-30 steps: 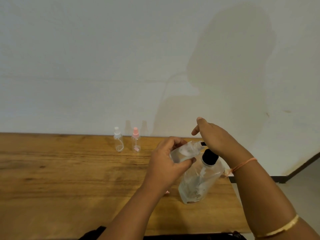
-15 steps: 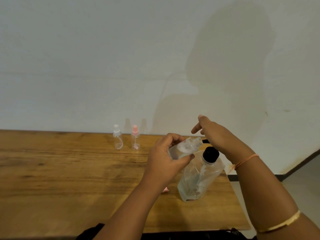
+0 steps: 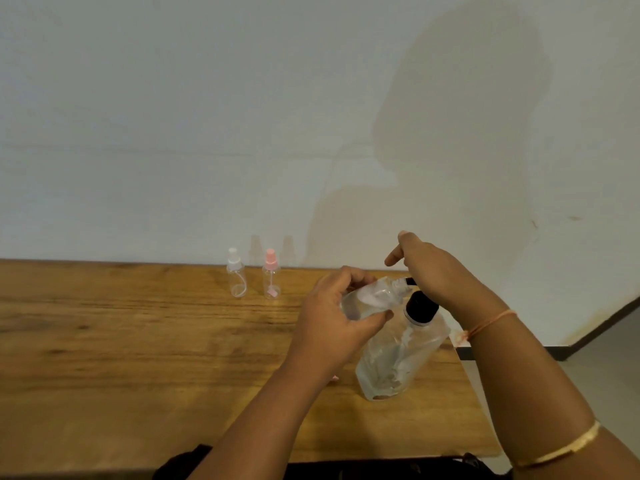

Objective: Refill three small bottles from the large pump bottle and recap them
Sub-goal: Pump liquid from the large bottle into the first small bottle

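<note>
Bottles first: the small clear bottle (image 3: 369,299) is held above the table, tipped nearly on its side. Its open neck meets the black nozzle of the large pump bottle (image 3: 394,358). The left hand (image 3: 332,317) grasps it, fingers curled over the top and thumb tucked beneath. The large pump bottle stands on the wooden table (image 3: 138,358) near its right edge, clear-walled, topped by a black pump head (image 3: 420,308). The right hand (image 3: 433,275) rests on that pump head from above, its fingers released, forefinger and thumb stretched out and gripping nothing.

Well apart, at the table's back edge by the wall (image 3: 207,133), two more small bottles stand upright and capped, side by side. The white-capped bottle (image 3: 236,280) is on the left and the pink-capped bottle (image 3: 271,278) on the right. A pink scrap (image 3: 334,377) peeks from under the left wrist, too hidden to identify. The right arm wears an orange thread (image 3: 491,322) at the wrist and a gold bangle (image 3: 561,452) higher up.
</note>
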Demonstrator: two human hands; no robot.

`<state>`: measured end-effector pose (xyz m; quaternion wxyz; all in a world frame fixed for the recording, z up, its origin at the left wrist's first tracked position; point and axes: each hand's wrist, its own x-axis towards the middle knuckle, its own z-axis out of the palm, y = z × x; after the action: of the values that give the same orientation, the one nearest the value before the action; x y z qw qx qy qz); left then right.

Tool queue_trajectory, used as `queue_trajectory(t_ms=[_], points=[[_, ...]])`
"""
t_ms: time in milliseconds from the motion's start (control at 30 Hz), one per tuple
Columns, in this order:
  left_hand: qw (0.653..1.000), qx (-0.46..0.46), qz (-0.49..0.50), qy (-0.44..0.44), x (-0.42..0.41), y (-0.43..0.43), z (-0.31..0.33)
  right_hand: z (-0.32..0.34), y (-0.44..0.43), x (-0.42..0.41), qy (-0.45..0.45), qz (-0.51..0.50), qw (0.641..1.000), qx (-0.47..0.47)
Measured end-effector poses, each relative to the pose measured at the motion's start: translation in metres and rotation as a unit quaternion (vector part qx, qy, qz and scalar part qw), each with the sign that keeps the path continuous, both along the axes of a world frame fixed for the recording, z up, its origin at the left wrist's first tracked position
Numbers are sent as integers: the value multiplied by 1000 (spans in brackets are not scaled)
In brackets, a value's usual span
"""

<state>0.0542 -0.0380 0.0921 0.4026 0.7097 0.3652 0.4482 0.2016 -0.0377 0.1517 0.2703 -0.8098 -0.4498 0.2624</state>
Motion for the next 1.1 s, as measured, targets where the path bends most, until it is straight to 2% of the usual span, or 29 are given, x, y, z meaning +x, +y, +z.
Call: queue_trajectory(t_ms=[200,433,733,900,1100], points=[[1000,-9,0,-5,-1,1,0,-11,-1,-4,-51,-21,998,9],[1000,-4,1,-8,-1,-1,2,-1,2,-4,0,-9,1000,1],[1000,1,-1,-14,0,2,0,-12,0,-5,-42,-27,999,4],[1000,6,0,-14,-1,1,0,-2,3,-4,7,-19,1000,-4],[1000,8,6,-7,-2,2,1,-8,0,-6,-41,-26,999,0]])
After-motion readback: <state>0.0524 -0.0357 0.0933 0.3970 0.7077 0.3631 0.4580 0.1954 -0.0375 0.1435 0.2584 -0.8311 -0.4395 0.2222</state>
